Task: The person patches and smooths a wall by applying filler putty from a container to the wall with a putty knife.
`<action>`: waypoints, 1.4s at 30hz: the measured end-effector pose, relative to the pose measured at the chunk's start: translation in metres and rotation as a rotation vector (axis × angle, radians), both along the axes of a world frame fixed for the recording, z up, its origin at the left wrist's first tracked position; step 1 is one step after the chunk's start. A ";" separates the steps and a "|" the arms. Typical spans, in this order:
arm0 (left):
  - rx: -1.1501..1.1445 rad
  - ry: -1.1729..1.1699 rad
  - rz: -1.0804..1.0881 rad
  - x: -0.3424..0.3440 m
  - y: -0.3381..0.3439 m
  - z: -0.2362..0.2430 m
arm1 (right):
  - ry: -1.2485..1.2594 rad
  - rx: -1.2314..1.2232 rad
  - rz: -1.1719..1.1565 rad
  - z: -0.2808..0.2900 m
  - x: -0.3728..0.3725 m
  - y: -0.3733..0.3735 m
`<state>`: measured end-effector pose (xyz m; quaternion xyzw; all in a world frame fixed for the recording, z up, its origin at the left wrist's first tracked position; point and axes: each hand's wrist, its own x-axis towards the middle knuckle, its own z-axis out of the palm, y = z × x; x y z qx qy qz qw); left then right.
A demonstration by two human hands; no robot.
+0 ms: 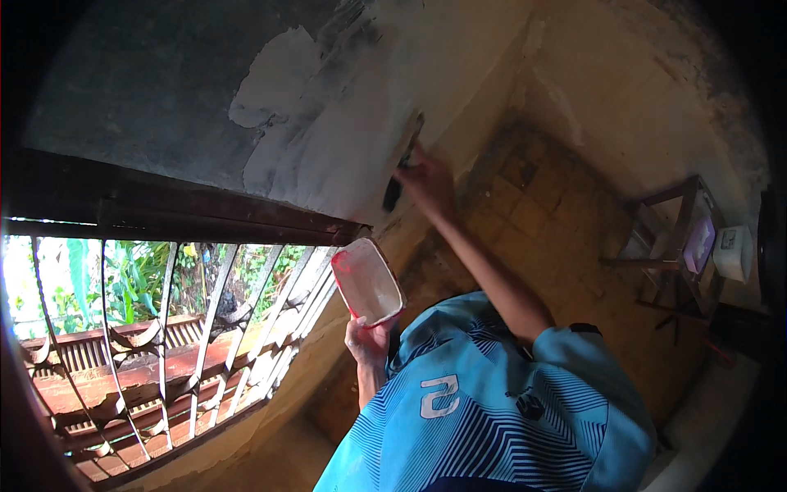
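My left hand [366, 343] grips a rectangular plastic tub [344, 269] from below, with its open top facing me. Red shows on the tub's rim and side, and whitish paste coats its inside. Higher up, my right hand [429, 184] is closed around a putty knife [393, 195], partly blurred, with a dark end sticking out below the fingers. The knife is at or close to the wall, though contact is hard to make out. Pale grey filler [283, 74] is spread in uneven patches over the darker wall [156, 90] to the left.
Below the dark wooden beam [164, 201] is a window with metal bars [168, 344], plants outside. A wooden stand [684, 205] with a purple item [699, 244] stands at right beside a white container [732, 252]. The tiled floor [566, 238] lies below.
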<state>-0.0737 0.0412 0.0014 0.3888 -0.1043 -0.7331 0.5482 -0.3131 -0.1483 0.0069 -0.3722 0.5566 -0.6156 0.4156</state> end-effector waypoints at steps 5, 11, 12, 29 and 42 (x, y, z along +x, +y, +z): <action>0.013 -0.030 0.010 0.001 0.002 0.010 | 0.313 0.121 0.007 -0.009 -0.047 -0.042; -0.002 0.001 0.022 0.015 0.008 0.006 | 0.263 0.045 0.050 -0.017 0.009 -0.023; -0.004 0.014 0.032 0.016 0.009 0.006 | 0.179 0.071 0.025 -0.023 0.022 -0.017; 0.027 -0.088 0.059 0.046 0.022 0.012 | 0.304 0.161 -0.083 -0.038 -0.031 -0.047; 0.036 -0.088 0.085 0.055 0.021 0.017 | 0.225 0.090 -0.084 -0.040 0.035 0.007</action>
